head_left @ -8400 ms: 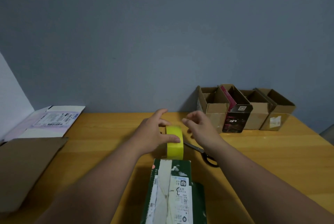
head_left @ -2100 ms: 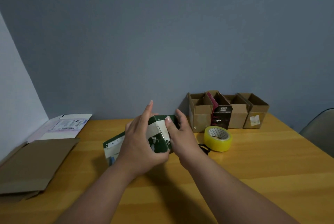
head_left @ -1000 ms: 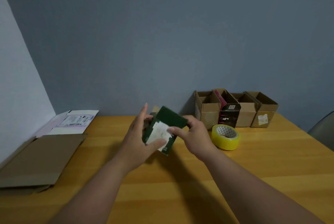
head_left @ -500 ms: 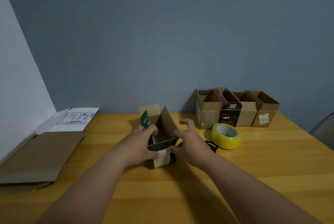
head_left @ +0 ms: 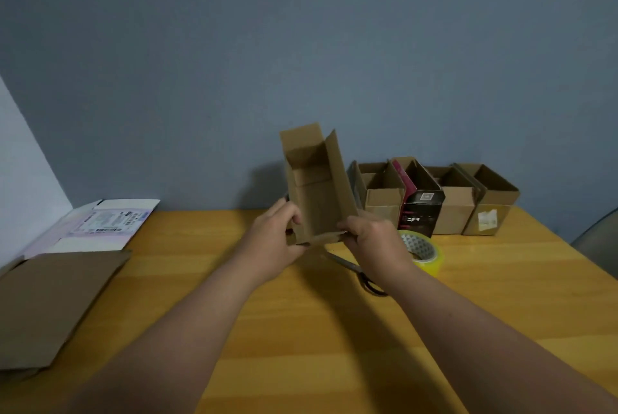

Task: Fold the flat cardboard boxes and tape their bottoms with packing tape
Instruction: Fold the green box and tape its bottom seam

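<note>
Hands both curled round small box [head_left: 317, 193]: left hand [head_left: 271, 246] grips its left side, right hand [head_left: 378, 243] its right, box lifted above wooden table [head_left: 301, 330], open mouth twd camera, inside bare. Grey-blue wall behind. Tape roll [head_left: 426, 255] & scissors [head_left: 357, 275] nr right wrist. Row of open boxes [head_left: 434, 199] at back; flat cardboard [head_left: 50, 303] far left.

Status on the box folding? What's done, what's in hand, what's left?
Done: four folded boxes lined up against the wall. In hand: left hand and right hand hold an opened brown cardboard box above the table. Left: flat cardboard sheets at the left edge; yellow tape roll and scissors lie idle.
</note>
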